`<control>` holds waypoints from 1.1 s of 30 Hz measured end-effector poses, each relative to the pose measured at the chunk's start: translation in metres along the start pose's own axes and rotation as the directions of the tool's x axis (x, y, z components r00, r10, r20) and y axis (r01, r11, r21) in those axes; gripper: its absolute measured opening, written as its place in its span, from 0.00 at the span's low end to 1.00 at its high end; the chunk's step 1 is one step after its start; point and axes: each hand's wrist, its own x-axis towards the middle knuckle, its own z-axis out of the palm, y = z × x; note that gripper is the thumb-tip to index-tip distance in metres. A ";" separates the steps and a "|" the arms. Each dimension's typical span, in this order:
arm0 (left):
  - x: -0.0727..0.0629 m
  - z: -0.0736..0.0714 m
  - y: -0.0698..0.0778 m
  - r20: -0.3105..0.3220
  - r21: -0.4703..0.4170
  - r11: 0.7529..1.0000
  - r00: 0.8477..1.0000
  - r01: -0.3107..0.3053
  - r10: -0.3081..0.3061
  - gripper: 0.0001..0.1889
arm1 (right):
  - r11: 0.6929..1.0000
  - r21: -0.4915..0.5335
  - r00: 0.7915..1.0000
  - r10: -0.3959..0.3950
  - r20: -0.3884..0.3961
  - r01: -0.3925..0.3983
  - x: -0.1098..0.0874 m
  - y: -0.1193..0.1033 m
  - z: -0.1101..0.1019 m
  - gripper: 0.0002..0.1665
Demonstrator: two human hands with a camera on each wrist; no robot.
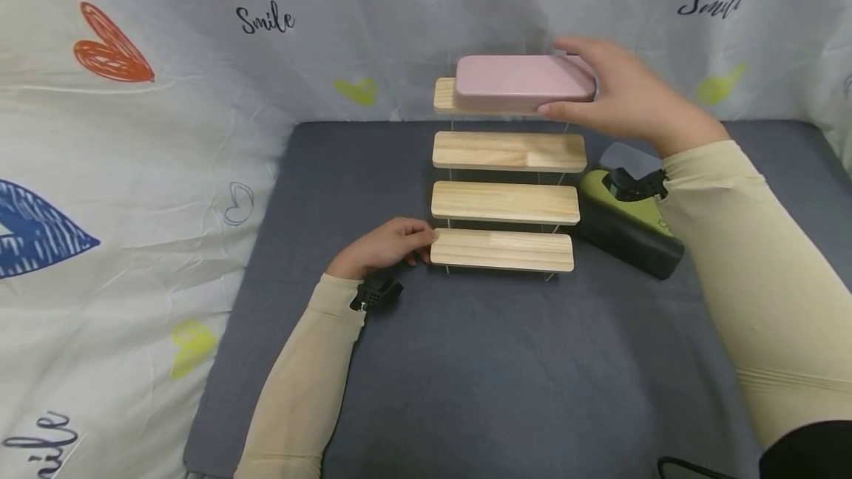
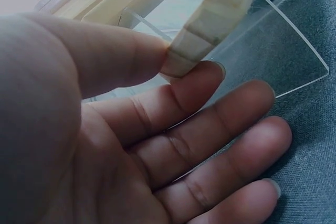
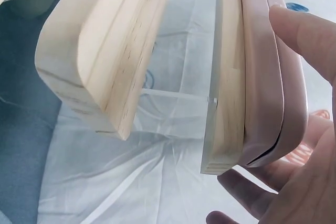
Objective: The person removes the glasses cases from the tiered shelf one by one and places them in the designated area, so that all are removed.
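Note:
A stepped display rack with several pale wooden shelves (image 1: 509, 151) on clear side panels (image 2: 294, 51) stands at the back of the table. On its top shelf (image 1: 444, 97) lies a closed pink glasses case (image 1: 522, 80) with rounded corners. My right hand (image 1: 629, 91) grips the case's right end, thumb on the near side and fingers on the far side. The right wrist view shows the case (image 3: 262, 77) flat against the shelf board. Down at the lowest shelf (image 1: 502, 250), my left hand (image 1: 389, 246) pinches the left end between thumb and index finger; its other fingers are loosely bent.
A black case with a green top (image 1: 629, 231) lies right of the rack, partly under my right wrist. Behind it is a greyish flat item (image 1: 629, 157). Grey cloth (image 1: 466, 375) covers the table, and a printed curtain (image 1: 413, 43) hangs behind. A black cable (image 1: 692, 466) lies front right.

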 end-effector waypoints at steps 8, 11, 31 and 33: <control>0.001 0.000 -0.001 0.002 0.003 1.000 1.000 0.002 -0.002 0.18 | 0.999 -0.044 1.000 0.011 0.002 -0.011 0.004 0.003 0.004 0.58; 0.000 0.000 -0.001 0.006 0.001 1.000 1.000 0.005 -0.005 0.18 | 0.999 -0.041 1.000 0.008 0.002 -0.008 0.005 0.003 0.005 0.58; -0.001 -0.001 0.000 0.011 -0.022 1.000 1.000 0.003 -0.003 0.18 | 0.998 -0.057 1.000 0.001 -0.030 -0.002 0.009 0.002 0.005 0.53; -0.001 -0.001 0.000 0.011 -0.026 1.000 1.000 0.001 -0.001 0.18 | 0.999 -0.047 0.999 0.009 -0.038 -0.011 0.008 0.002 0.006 0.53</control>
